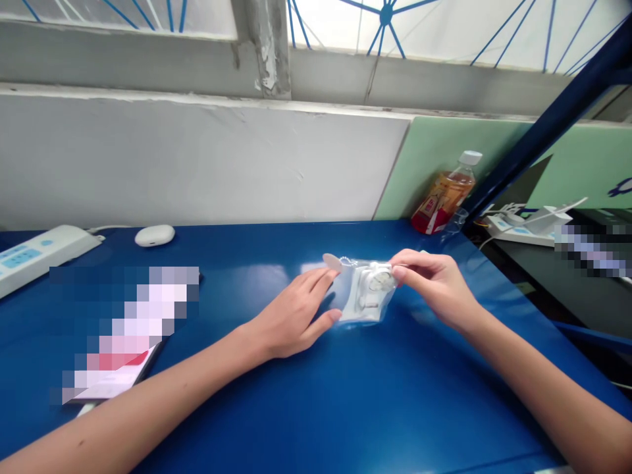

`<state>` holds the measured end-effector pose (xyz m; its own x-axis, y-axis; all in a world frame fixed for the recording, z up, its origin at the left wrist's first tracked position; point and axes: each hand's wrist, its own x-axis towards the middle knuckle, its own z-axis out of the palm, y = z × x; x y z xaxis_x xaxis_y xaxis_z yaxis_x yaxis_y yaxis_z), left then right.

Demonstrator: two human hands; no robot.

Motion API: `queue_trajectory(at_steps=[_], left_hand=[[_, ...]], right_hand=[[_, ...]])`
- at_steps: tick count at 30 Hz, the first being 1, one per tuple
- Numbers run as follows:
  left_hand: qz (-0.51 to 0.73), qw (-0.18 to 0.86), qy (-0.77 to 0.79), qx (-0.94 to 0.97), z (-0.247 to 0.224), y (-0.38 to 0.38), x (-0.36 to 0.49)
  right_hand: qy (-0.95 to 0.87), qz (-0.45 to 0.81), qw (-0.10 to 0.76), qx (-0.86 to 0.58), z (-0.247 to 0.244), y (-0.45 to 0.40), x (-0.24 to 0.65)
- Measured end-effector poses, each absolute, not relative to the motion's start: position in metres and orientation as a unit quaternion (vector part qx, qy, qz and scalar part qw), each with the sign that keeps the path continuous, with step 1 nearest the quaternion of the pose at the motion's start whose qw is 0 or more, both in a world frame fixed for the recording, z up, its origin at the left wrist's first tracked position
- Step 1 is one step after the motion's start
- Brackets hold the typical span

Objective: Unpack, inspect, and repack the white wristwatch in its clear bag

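A small clear plastic bag with white parts inside rests on the blue table, between my hands. A bead chain with a pale round tag lies at the bag's upper left. My right hand pinches the bag's upper right edge between thumb and fingers. My left hand is at the bag's left side, thumb and fingers apart; the thumb tip reaches the lower left corner and the fingertips are by the tag. What exactly the white parts are, I cannot make out.
On the blue table a blurred-out phone lies to the left. Behind it are a white earbud case and a power strip. A drink bottle leans by the wall at back right, near a blue post.
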<state>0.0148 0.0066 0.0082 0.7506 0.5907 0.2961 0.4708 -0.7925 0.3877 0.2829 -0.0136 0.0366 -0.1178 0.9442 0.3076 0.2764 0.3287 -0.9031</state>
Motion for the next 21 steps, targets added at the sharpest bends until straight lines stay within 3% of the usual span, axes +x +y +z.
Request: queue_trajectory(at_steps=[4, 10, 17, 21], left_hand=[[0.208, 0.135, 0.313, 0.917, 0.006, 0.006, 0.015], [0.245, 0.121, 0.326, 0.905, 0.004, 0.005, 0.016], [0.193, 0.147, 0.264, 0.934, 0.009, 0.006, 0.015], [0.168, 0.155, 0.267, 0.936, 0.009, 0.007, 0.016]], right_hand=[[-0.646, 0.387, 0.422, -0.505, 0.029, -0.009, 0.278], [-0.633, 0.396, 0.405, -0.527, 0.022, -0.006, 0.273], [-0.613, 0.447, 0.396, -0.518, 0.008, -0.006, 0.269], [-0.695, 0.324, 0.363, -0.530, 0.006, -0.009, 0.271]])
